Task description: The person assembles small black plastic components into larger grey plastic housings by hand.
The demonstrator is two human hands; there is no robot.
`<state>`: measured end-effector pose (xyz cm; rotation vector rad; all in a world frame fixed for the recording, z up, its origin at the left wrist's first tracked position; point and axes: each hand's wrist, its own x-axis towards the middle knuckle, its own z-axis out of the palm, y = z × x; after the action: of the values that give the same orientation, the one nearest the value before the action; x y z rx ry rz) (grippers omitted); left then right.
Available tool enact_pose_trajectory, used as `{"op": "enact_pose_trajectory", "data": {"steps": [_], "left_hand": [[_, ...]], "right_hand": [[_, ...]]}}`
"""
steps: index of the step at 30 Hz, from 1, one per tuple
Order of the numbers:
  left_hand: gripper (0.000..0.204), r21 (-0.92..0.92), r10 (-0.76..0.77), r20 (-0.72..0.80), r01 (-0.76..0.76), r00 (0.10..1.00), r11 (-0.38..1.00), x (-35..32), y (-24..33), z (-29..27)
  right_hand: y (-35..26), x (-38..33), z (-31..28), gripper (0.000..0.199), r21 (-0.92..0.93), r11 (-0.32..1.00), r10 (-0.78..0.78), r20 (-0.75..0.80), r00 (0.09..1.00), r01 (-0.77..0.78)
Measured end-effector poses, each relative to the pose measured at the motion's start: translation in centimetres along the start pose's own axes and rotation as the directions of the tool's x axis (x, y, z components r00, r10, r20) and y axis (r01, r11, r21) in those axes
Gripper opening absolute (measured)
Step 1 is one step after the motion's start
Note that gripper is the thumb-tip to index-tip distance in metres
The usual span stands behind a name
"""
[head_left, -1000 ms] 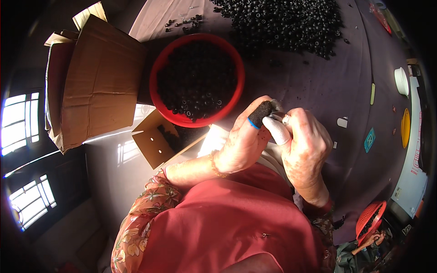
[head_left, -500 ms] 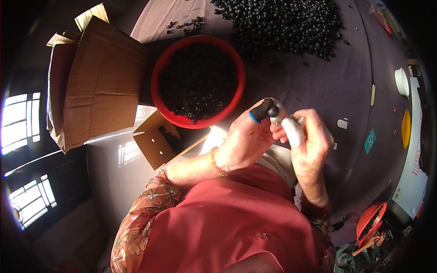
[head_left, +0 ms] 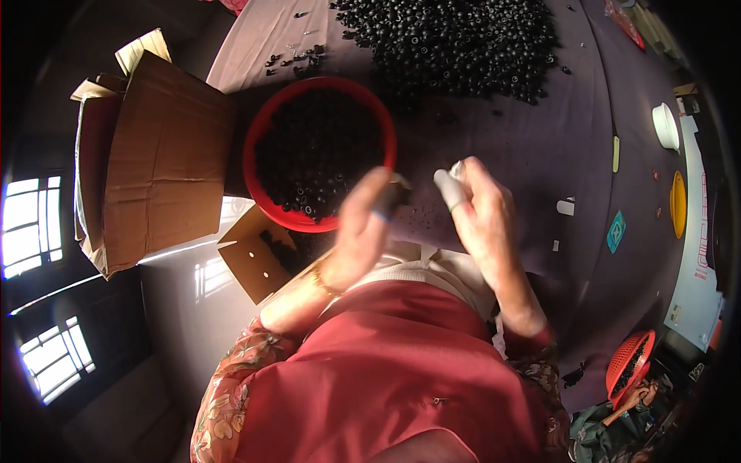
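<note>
My left hand [head_left: 361, 225] is smeared by motion just right of a red basin [head_left: 390, 127], its fingertips close to the rim. A dark finger cover with a blue band wraps one of its digits. Whether it holds a piece is lost in the blur. Apart from it, over the cloth, my right hand [head_left: 485, 207] has curled fingers and white covers on thumb and forefinger, pressed close together. What sits between them, if anything, I cannot make out. Small black round pieces [head_left: 312, 166] fill the basin.
A large heap of black pieces [head_left: 455, 50] lies across the far cloth. Cardboard boxes [head_left: 166, 154] stand on the left, a smaller open one [head_left: 251, 266] below the basin. At right are a white bowl [head_left: 665, 127], a yellow dish [head_left: 678, 204] and a red basket [head_left: 627, 363] beside another person's hand.
My hands have drawn apart; the left went left toward the basin, the right slightly left. The black round piece at my left fingertips is no longer distinguishable. The whole view has shifted slightly.
</note>
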<state>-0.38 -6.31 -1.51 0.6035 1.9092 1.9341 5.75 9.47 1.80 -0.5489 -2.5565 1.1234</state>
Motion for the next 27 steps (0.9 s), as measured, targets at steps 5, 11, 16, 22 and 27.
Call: {"op": "enact_pose_trajectory", "data": {"steps": [5, 11, 16, 22, 27], "left_hand": [[0.038, 0.734, 0.441, -0.113, -0.224, 0.89, 0.641, 2.3, -0.2, -6.4], [0.048, 0.782, 0.512, -0.15, -0.215, 0.846, 0.584, 3.1, -0.5, -7.9], [0.045, 0.579, 0.502, -0.148, -0.337, 0.852, 0.742, 2.0, -0.1, -4.3], [0.023, 0.206, 0.154, 0.07, -0.166, 0.986, 0.964, 1.1, -1.4, 0.4], [0.024, -0.04, -0.199, 0.131, 0.206, 0.971, 0.978, 2.0, -0.9, 3.1]], "right_hand": [[6.8, 3.9, 1.1, 0.019, -0.197, 0.98, 0.012, -0.142, 0.99, -0.04], [7.7, 9.3, 2.2, 0.019, -0.209, 0.977, -0.051, -0.07, 0.996, 0.036], [7.7, 10.8, 2.0, 0.021, -0.351, 0.931, -0.03, 0.208, 0.978, 0.104], [8.5, 9.6, 2.0, 0.024, -0.277, 0.956, 0.145, 0.172, 0.974, -0.093], [7.0, 6.3, 1.0, 0.02, 0.048, 0.963, 0.252, 0.178, 0.951, -0.265]]}}
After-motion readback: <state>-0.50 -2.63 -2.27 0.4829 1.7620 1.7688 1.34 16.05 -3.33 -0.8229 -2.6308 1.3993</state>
